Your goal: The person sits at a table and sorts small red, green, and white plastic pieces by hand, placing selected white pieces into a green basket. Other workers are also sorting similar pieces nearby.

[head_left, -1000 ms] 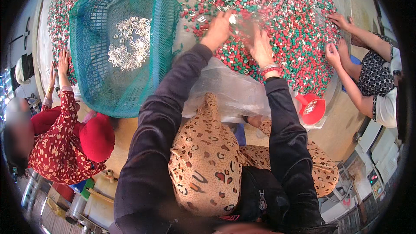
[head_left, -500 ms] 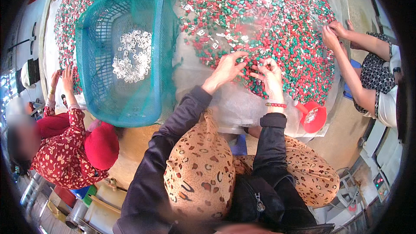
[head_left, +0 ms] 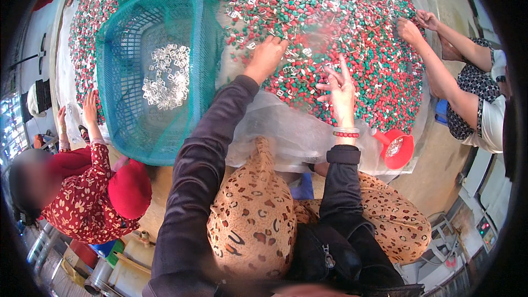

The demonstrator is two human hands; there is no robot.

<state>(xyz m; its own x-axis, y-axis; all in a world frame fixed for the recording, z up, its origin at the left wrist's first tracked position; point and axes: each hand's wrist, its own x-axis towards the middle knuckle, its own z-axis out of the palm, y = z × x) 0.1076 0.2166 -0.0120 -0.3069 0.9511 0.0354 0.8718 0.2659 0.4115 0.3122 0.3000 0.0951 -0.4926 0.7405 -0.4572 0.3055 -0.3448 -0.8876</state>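
While the left hand (head_left: pixel 265 59) reaches over the heap with its fingers bunched and tips down among the pieces, the right hand (head_left: pixel 343 92) hangs nearer the edge, fingers spread, nothing visible between them. Hands well apart; whether the left has pinched anything, cannot tell. Beneath them: small, rounded red and green pieces (head_left: pixel 374 85), spread thickly over a clear, creased plastic sheet (head_left: pixel 286 124). Scattered among these, thin off-white looped pieces (head_left: pixel 307 52), buckle-like, one lying just right of the left fingertips. More such loops (head_left: pixel 166 82) sit inside a blue slatted plastic basket (head_left: pixel 107 49) draped in green netting, left of the left hand. Beside the right wrist, a red plastic scoop (head_left: pixel 404 157) with some pale bits in it. Handling, as judged: loops likely very light and fairly stiff, perhaps smooth enough to slip and, being slender, liable to bend; best pinched across the outer edges or by a raised side. Rounded pieces look light, hard, apt to roll aside under the fingertips. Material of either, uncertain.
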